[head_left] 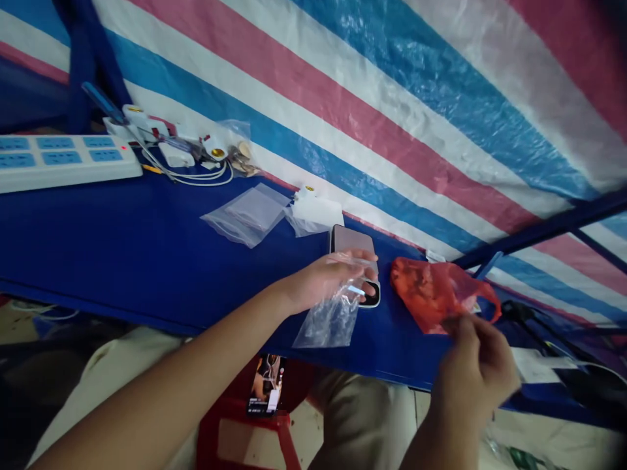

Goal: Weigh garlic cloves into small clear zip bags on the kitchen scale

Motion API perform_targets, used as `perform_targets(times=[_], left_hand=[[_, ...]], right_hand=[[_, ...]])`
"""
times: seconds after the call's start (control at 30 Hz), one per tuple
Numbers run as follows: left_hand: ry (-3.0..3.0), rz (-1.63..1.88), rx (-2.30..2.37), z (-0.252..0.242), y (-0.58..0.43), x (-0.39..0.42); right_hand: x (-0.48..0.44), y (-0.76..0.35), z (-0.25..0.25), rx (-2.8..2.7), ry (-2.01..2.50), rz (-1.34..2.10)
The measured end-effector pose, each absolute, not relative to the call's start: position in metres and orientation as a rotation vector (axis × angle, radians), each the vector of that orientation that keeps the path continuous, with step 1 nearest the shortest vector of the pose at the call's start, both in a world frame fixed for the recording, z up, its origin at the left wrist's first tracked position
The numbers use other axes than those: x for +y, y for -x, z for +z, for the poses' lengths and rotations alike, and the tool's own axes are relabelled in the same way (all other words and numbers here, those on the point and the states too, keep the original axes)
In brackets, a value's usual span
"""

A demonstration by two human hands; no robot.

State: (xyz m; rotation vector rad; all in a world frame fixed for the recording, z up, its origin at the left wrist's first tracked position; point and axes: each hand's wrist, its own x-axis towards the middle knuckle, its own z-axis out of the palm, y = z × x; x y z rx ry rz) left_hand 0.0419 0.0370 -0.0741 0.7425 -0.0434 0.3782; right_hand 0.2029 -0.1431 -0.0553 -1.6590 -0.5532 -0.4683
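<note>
My left hand (327,279) is closed on a small clear plastic bag (329,320) that hangs down over the edge of the blue table (122,254). Just behind that hand lies a phone (353,243), back up, with its camera end near my fingers. My right hand (474,365) pinches the edge of a red plastic bag (431,290) that rests on the table to the right of the phone.
Two more clear bags (249,214) and a white part in a bag (316,212) lie farther back. A white and blue power strip (59,160), chargers and cables (186,156) sit at the far left. A striped tarp (392,98) hangs behind. A red stool (235,424) with a phone stands below.
</note>
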Motion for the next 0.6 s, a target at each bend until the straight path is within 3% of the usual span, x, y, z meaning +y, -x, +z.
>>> perform_targets(times=[0.1,0.2,0.33,0.47,0.6], left_hand=[[-0.778,0.415,-0.012,-0.074,-0.045,0.036],[-0.799,0.373,-0.075,-0.077,-0.044,0.032],[-0.827,0.243,-0.213,-0.081,-0.039,0.026],[-0.922,0.204,-0.239,-0.082,-0.034,0.025],[-0.978,0.185,-0.246,-0.082,-0.032,0.025]], right_hand=[[-0.172,-0.227,-0.086,-0.234,1.462,-0.317],[-0.168,-0.231,-0.092,-0.301,1.438,-0.194],[-0.145,-0.224,-0.094,-0.325,1.609,-0.341],[-0.142,-0.226,-0.102,-0.291,1.533,-0.254],[-0.159,-0.245,-0.111,-0.276,1.701,-0.539]])
